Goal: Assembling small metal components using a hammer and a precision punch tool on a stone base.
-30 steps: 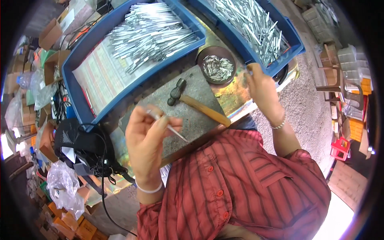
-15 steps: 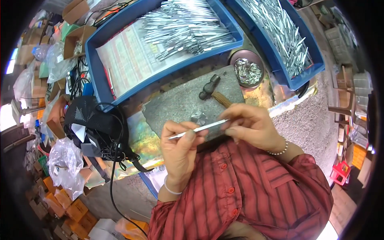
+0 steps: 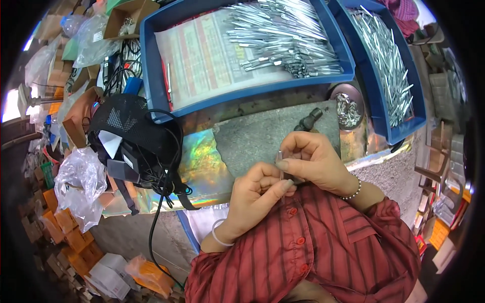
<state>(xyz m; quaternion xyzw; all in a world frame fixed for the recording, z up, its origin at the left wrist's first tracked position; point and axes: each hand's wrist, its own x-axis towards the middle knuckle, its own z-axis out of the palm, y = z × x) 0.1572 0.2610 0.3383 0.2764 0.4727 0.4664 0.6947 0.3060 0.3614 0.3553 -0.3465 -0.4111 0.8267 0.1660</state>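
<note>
Both my hands hold one slim silver metal rod [image 3: 281,155] close to my chest, and it points away from me. My left hand [image 3: 257,194] pinches its near part between thumb and fingers. Higher up, my right hand [image 3: 313,159] pinches the far part, whose tip shows beside the thumb. Fingers cover most of the rod. Just beyond my right hand lies a hammer [image 3: 309,120] on a grey slab [image 3: 242,144]; the hand hides its handle. At the slab's far right corner stands a round dish [image 3: 348,108] of small shiny metal pieces.
A blue tray [image 3: 252,96] at the back holds a paper sheet and many silver rods. Another blue tray [image 3: 404,134] of rods stands at right. On the left sit a black mesh bag [image 3: 121,121] with cables and a crumpled clear plastic bag [image 3: 81,177].
The rod has turned from lying crosswise to pointing away from me. My hands have come closer together around it. The whole view has shifted, with the table's things now further right.
</note>
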